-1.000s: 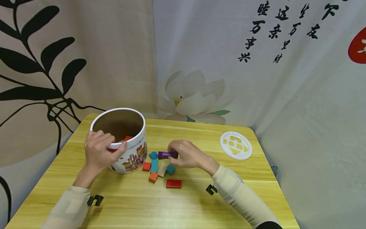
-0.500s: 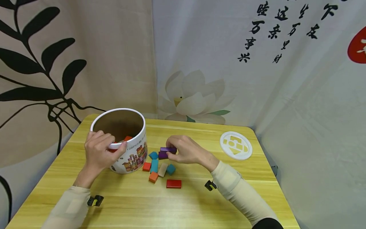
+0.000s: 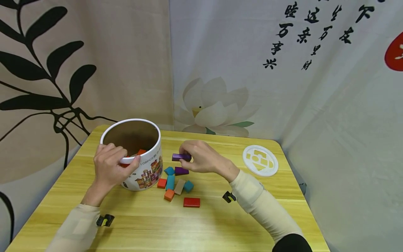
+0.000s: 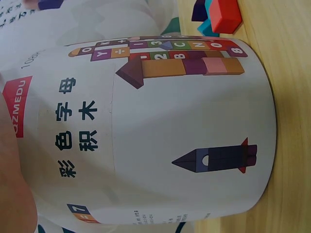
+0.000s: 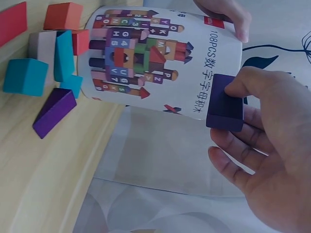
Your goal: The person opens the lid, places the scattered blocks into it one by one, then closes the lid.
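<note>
My left hand (image 3: 110, 162) grips the near rim of a round white bucket (image 3: 143, 175) printed with coloured blocks, thumb outside. Inside the bucket, orange-red blocks (image 3: 141, 152) show low under the rim. Between thumb and fingers, my right hand (image 3: 206, 157) pinches a purple rectangular block (image 3: 178, 157), raised off the table just right of the bucket. In the right wrist view this block (image 5: 226, 109) looks thick and flat-faced, with the thumb on its broad face. A second purple block (image 3: 181, 171), wedge-shaped in the right wrist view, lies on the table below it.
Beside the bucket lie several blocks: blue ones (image 3: 170, 182), a beige one (image 3: 179, 187), a teal one (image 3: 188, 186), an orange one (image 3: 169, 195) and a red one (image 3: 191, 202). A white disc with cut-out shapes (image 3: 260, 160) lies at the wooden table's (image 3: 220, 224) back right.
My right hand has lifted the purple rectangular block off the purple wedge and carried it up and slightly left. The wedge stays on the table. My left hand keeps its hold on the bucket.
</note>
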Motion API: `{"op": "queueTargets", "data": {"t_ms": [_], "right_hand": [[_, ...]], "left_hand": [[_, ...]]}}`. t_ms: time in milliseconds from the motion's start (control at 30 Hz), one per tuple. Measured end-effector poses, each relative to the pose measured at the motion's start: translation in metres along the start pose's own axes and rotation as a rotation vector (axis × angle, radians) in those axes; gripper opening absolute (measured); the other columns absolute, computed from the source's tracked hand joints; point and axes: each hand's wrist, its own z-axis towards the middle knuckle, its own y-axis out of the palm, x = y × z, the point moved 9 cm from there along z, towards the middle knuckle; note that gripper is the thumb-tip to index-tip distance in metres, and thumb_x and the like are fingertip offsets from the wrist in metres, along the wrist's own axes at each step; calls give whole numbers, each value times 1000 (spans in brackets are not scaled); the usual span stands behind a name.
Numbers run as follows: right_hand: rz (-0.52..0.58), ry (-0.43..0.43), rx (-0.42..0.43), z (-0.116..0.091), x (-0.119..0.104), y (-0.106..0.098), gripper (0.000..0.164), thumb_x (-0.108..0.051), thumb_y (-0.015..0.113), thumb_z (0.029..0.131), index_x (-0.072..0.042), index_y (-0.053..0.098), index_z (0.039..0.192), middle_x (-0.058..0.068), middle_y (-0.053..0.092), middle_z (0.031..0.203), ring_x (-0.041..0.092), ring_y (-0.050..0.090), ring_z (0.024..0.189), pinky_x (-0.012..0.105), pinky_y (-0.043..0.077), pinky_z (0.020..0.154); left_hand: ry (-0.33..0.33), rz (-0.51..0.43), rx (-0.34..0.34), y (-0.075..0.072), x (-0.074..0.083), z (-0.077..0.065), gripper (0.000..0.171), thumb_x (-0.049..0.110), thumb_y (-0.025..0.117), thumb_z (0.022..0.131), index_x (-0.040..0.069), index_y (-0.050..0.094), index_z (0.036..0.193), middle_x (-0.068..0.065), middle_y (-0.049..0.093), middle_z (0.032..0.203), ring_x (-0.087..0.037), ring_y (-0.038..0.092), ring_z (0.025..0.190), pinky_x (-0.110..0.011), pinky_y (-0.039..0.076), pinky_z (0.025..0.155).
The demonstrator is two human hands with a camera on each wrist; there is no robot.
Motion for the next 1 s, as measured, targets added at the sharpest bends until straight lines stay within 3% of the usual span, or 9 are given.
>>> {"op": "queueTargets", "data": {"t_ms": [1000], "right_hand": [[-38, -66, 79, 29, -11, -33, 16, -20, 72, 87, -6, 70, 94, -2, 64, 83, 6, 52, 68, 19, 44, 58]], "left_hand": [[-6, 5, -15, 2, -3, -2, 53, 48, 60, 82, 15, 37, 48, 0, 37, 42, -22, 32, 47, -47, 27, 56]]}}
